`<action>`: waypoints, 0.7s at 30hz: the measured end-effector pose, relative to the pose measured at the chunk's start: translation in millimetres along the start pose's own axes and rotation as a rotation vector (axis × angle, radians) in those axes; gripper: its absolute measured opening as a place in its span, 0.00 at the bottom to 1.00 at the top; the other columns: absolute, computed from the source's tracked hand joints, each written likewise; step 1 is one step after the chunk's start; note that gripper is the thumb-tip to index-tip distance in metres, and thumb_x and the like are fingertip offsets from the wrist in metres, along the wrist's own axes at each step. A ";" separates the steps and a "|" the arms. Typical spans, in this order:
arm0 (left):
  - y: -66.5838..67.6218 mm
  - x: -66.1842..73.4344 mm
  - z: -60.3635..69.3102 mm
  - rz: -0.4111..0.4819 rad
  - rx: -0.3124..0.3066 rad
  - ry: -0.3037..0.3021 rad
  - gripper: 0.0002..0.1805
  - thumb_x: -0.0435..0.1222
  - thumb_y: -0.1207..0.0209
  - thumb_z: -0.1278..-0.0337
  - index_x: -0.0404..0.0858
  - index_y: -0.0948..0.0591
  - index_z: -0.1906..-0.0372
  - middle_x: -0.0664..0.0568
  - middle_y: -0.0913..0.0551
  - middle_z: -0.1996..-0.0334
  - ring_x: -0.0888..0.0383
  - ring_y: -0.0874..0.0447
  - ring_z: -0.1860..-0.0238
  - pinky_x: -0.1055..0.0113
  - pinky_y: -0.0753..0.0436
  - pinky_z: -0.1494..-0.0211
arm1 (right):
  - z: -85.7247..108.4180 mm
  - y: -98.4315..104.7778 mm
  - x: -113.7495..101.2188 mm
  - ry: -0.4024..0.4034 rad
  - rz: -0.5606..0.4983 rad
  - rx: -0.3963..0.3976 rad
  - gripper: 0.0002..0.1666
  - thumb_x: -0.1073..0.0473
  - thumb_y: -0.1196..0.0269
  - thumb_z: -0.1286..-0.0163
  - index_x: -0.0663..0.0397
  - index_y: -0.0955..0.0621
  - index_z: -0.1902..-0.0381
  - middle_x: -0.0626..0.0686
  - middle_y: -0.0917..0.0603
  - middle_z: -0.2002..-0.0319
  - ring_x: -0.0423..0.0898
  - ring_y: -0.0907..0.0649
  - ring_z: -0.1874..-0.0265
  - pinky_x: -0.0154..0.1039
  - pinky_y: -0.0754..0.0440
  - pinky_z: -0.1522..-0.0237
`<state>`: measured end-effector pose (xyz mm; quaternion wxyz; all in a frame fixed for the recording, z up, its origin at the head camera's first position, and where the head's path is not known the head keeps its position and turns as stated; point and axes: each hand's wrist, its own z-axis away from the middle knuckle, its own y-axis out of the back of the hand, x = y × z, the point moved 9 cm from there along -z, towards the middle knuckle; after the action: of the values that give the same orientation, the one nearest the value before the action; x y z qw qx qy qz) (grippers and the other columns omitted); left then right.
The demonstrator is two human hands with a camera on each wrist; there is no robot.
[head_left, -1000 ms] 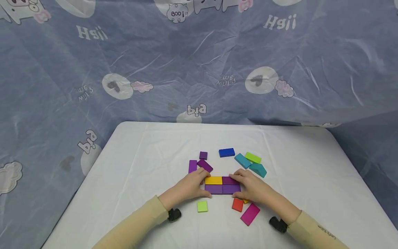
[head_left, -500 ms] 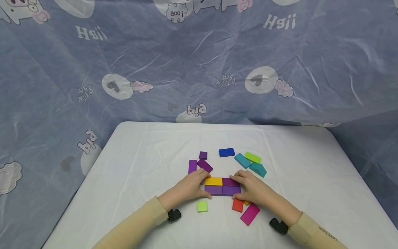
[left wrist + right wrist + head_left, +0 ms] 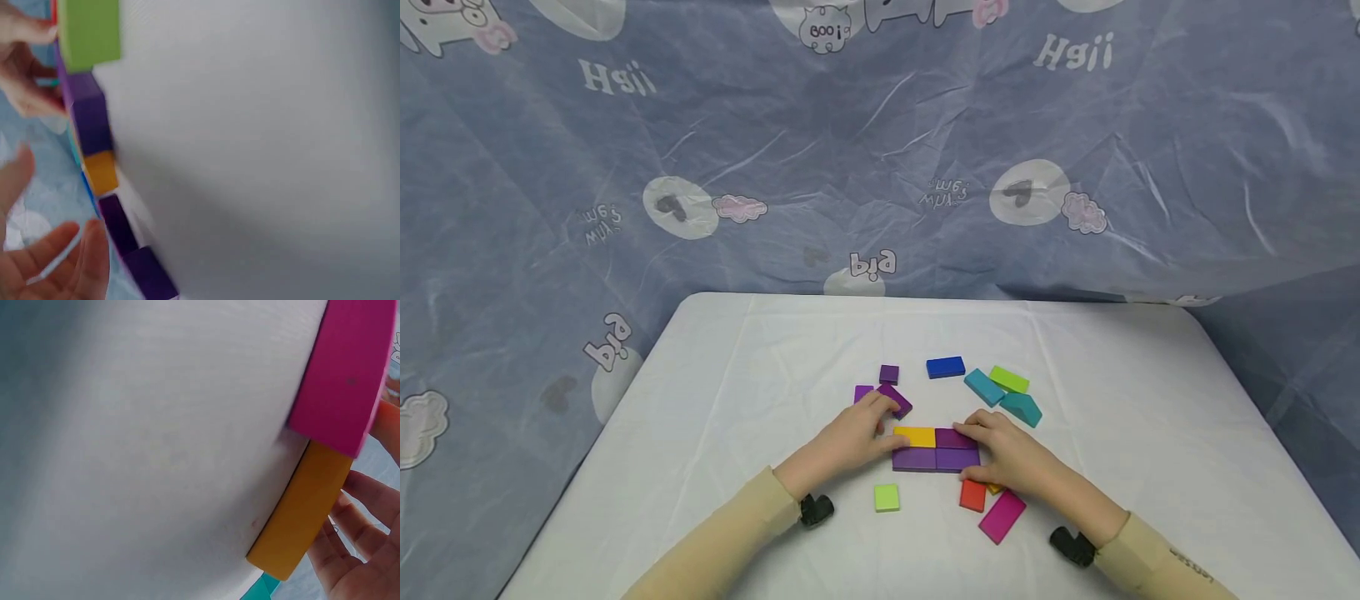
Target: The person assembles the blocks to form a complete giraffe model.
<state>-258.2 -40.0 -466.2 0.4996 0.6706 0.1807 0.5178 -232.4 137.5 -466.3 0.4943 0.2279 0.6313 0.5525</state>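
In the head view, a yellow block and a plum block lie in a row against two purple blocks. My right hand holds the right end of this group, thumb at the near side and fingers at the far side. My left hand is at its left end, thumb close to the yellow block and fingers over a loose plum block; contact is unclear. A violet block is partly hidden behind it. In the left wrist view, the left hand's fingers are spread around nothing.
Beyond the group lie a small dark purple block, a blue block, two teal blocks and a lime block. Nearer are a light green square, a red block, a magenta block and an orange block.
My left hand has let go of the left end of the group and moved up toward the loose plum block. The right hand has stayed in place.
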 end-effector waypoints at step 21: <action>-0.4 -7.5 -39.2 -0.208 0.045 0.197 0.40 0.53 0.30 0.48 0.32 0.27 0.37 0.37 0.23 0.46 0.48 0.27 0.51 0.59 0.17 0.48 | 1.7 2.8 -3.6 0.020 0.010 0.022 0.38 0.47 0.24 0.47 0.56 0.20 0.39 0.51 0.20 0.49 0.47 0.23 0.51 0.45 0.17 0.47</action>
<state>-295.3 -26.6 -471.8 0.5150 0.6052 0.3089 0.5225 -230.2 136.1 -462.2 0.4826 0.2311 0.6410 0.5503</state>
